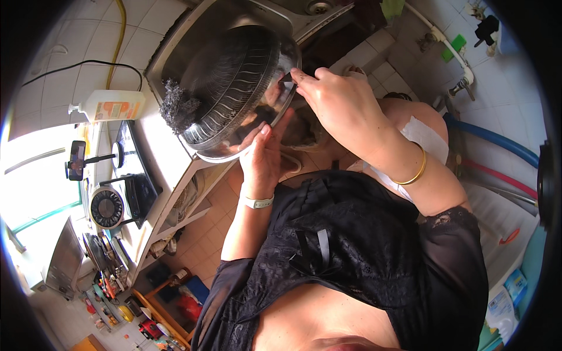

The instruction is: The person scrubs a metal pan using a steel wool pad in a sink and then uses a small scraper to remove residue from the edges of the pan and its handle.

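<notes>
A round steel pan, likely a wok [237,83], leans on its side over a steel sink basin [175,44]. Its wall carries a dark embossed pattern, with a shiny mirror-like band near the rim. My left hand [262,151], below a pale wristband, supports the lower rim. At the rim's right side, the fingers of my right hand [329,90] pinch a small dark thin piece [285,78] against the shiny band; what it is cannot be made out. A clump of steel wool [178,107] sits at the pan's left edge, by the sink's rim.
Along the counter [162,145] stand a white plastic bottle [116,105], a phone on a stand [77,160] and a small round fan [106,208]. A second drain [319,7] is at the top. Blue hose [491,136] and a white basin [491,228] lie to the right.
</notes>
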Motion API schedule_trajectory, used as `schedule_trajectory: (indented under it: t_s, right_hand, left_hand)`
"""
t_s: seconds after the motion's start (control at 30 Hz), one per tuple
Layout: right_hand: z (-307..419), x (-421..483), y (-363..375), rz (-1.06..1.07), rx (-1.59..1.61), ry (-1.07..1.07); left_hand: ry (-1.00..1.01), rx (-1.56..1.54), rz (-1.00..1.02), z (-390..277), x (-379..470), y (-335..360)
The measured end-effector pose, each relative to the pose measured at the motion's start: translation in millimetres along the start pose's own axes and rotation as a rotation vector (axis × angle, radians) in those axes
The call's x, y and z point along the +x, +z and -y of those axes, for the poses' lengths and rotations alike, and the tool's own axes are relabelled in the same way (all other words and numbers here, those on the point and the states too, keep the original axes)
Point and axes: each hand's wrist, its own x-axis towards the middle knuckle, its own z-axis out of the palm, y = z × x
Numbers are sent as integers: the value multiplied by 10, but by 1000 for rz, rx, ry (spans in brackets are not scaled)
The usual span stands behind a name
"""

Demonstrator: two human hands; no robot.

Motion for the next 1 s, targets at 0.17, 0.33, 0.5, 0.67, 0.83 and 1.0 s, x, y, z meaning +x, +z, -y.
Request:
schedule_trajectory:
  t_s: [0.17,0.33,0.5,0.67,0.83,1.0]
  right_hand:
    - [-77,92,45,-81,-6,-15]
    - [-37,-101,6,33,25,19]
    - [-166,-2,97,-79,66,-20]
    - [-223,-155,143,-35,56,-18]
    - [-373,201,222,-133,134,-38]
    - [-641,533,473,-129,532,139]
  left_hand:
    - [31,-70,199,64,14,-197]
    - [-13,-104,34,20,6,-38]
    - [43,-141,227,77,54,-232]
    - [1,-97,73,0,10,-9]
    - [-21,-106,93,-10,14,-49]
    - [-37,-100,49,-45,-57,-194]
